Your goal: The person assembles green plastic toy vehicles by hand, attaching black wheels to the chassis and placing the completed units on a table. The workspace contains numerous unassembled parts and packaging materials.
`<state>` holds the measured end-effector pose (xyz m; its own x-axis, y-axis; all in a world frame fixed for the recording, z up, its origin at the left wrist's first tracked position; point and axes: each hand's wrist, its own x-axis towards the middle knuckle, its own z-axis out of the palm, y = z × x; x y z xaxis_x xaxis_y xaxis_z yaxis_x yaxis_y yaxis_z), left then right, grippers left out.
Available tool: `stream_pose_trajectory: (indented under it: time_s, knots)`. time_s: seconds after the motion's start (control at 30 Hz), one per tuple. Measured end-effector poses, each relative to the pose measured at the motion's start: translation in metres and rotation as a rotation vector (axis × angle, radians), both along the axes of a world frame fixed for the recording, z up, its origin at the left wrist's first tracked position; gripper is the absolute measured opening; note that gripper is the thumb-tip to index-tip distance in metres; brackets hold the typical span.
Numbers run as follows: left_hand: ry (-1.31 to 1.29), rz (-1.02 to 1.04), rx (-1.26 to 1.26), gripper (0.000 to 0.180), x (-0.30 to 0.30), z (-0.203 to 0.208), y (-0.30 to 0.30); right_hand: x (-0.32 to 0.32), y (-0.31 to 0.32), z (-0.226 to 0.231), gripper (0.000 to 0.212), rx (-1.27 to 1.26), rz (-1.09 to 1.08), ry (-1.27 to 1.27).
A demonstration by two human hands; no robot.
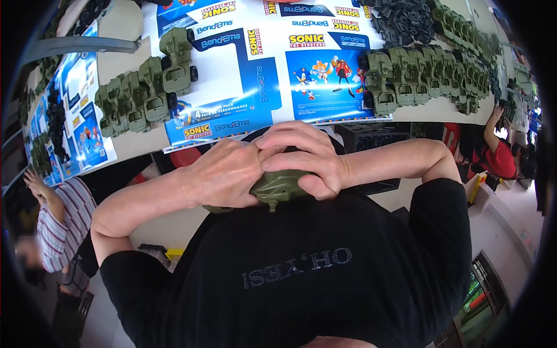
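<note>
Close to my chest, both hands are closed around an olive-green plastic toy vehicle part. My left hand grips it from the left, with its fingertips hidden behind the other hand. Over the top lie the curled fingers of my right hand, its thumb pressing on the near side. Much of the part is covered, so its full shape cannot be made out. Beyond my hands, a row of olive-green toy vehicles stands at the right of the table and a shorter row of the same vehicles at the left.
Glossy blue-and-white printed sheets cover the table. A heap of small dark parts lies at the back right. A grey metal bar crosses the far left. A person in a striped shirt stands left; another in red is right.
</note>
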<state>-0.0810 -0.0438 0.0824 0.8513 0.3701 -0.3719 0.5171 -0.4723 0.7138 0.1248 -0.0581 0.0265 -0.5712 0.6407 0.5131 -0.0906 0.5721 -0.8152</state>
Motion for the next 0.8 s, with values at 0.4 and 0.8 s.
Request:
stream_pose_trajectory:
  time_s: [0.4, 0.8]
  knots:
    - [-0.440, 0.855, -0.458, 0.075, 0.054, -0.127, 0.071, 0.070, 0.095, -0.078, 0.042, -0.182, -0.811, -0.519]
    - [-0.158, 1.035, -0.092, 0.090, 0.219, -0.262, 0.052, 0.228, 0.208, -0.141, 0.029, -0.423, -1.116, -0.626]
